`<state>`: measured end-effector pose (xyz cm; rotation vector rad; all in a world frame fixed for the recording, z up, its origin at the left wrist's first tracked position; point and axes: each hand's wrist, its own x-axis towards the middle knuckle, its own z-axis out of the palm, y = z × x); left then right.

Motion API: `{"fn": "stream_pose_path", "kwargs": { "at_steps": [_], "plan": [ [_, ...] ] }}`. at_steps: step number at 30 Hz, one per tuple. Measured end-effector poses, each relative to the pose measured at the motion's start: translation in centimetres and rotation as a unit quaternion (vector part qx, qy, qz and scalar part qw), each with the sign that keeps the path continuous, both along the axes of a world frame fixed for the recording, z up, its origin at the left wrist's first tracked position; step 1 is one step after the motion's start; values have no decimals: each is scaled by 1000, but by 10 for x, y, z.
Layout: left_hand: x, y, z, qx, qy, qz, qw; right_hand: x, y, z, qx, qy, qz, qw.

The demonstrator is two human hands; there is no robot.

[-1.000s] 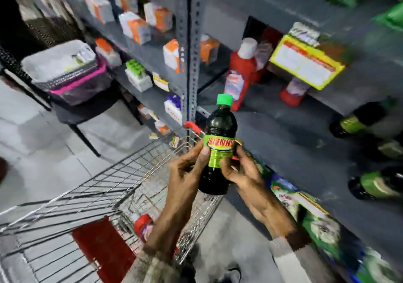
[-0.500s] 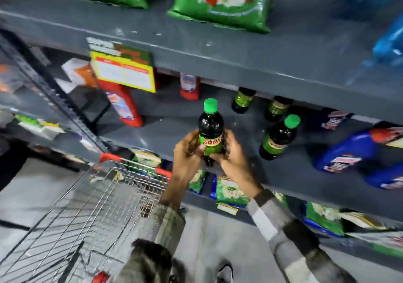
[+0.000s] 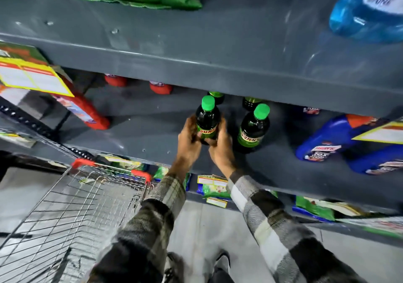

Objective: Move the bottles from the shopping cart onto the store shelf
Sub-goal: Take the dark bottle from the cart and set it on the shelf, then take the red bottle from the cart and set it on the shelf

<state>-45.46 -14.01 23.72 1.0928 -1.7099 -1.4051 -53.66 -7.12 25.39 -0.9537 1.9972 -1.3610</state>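
Both hands grasp one dark bottle (image 3: 207, 122) with a green cap, upright over the grey store shelf (image 3: 141, 134). The left hand (image 3: 188, 140) wraps its fingers (image 3: 190, 124) around the bottle's left side, and the right hand (image 3: 221, 146) clasps the right side and base. Whether the base touches the shelf cannot be told. Just right of it stands a second green-capped bottle (image 3: 253, 130), with two more behind. The wire shopping cart (image 3: 72, 213) sits near left, below the shelf.
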Motion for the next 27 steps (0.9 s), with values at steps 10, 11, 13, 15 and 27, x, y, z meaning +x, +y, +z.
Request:
{"fn": "stream_pose_path", "kwargs": {
  "at_steps": [10,11,13,15,27],
  "plan": [
    [66,10,1,71,67,117,988,77,25,-25,-2,-18,-58,998],
    [88,13,-3,80,83,148,982,99,30,-28,-9,-30,-42,999],
    [134,22,-12,102,108,207,967,143,35,-35,-19,-40,10,999],
    [189,32,-26,128,115,266,948,189,32,-41,-9,-52,94,994],
    [471,152,-217,324,74,572,750,426,16,-196,334,31,443,831]
  ]
}}
